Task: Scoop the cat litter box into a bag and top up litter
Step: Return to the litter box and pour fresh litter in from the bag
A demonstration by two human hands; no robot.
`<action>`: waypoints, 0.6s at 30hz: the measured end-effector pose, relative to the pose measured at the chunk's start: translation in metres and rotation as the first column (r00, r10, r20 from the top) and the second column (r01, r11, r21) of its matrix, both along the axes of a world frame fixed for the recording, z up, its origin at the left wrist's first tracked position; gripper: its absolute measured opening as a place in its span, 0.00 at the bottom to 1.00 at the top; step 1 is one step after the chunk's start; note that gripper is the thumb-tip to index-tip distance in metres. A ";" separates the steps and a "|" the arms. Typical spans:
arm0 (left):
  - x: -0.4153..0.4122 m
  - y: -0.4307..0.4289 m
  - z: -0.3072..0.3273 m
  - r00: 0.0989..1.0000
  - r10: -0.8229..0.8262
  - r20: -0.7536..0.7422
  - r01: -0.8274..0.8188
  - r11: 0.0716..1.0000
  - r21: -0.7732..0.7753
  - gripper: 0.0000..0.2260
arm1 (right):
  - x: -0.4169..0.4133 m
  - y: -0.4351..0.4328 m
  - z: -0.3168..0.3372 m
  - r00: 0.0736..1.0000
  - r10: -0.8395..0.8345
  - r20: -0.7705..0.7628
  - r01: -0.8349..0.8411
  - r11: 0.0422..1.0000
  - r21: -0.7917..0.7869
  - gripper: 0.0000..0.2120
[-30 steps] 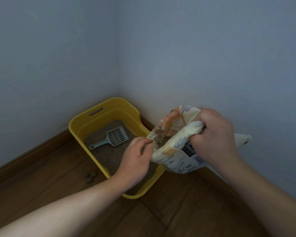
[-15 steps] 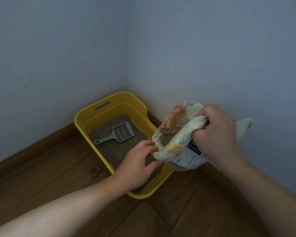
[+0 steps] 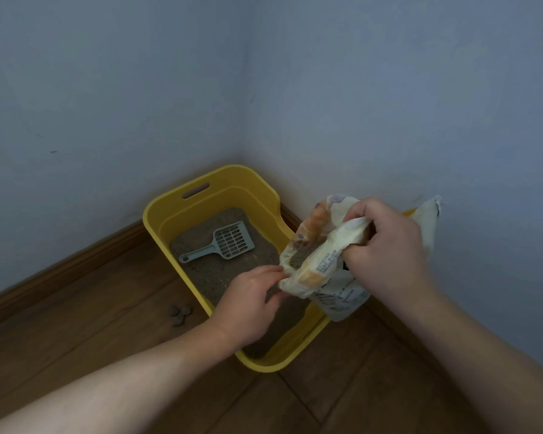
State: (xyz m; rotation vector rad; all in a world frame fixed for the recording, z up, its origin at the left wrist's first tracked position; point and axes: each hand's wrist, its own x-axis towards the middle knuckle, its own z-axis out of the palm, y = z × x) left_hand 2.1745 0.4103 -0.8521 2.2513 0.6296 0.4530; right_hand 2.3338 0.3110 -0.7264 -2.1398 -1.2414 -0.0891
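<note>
A yellow litter box (image 3: 220, 189) stands in the room corner with grey-brown litter inside. A grey slotted scoop (image 3: 224, 244) lies flat on the litter at the far end. Over the box's right rim I hold a cream and orange litter bag (image 3: 320, 270), tilted with its open mouth facing left and litter visible inside. My right hand (image 3: 386, 245) grips the bunched top of the bag. My left hand (image 3: 251, 299) pinches the lower lip of the bag's mouth, above the litter.
The box sits against two pale blue walls with a brown skirting board (image 3: 76, 261). A few grey litter clumps (image 3: 181, 314) lie on the wooden floor (image 3: 107, 324) left of the box.
The bag has sunk lower and tipped further over the box. My left hand has slid to the bag's lower lip and taken hold of it. The view shifted slightly left.
</note>
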 end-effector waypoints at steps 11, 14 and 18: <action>0.001 0.007 -0.002 0.999 -0.030 -0.029 0.029 0.999 -0.033 0.13 | -0.006 0.008 -0.005 0.998 -0.014 -0.055 0.012 0.999 -0.034 0.17; 0.001 0.007 -0.002 0.999 -0.030 -0.035 0.029 0.999 -0.036 0.13 | -0.005 0.008 -0.006 0.998 -0.027 -0.060 0.025 0.999 -0.046 0.17; 0.002 0.007 -0.001 0.999 -0.030 -0.039 0.028 0.999 -0.037 0.14 | -0.005 0.008 -0.007 0.998 -0.034 -0.061 0.031 0.998 -0.054 0.15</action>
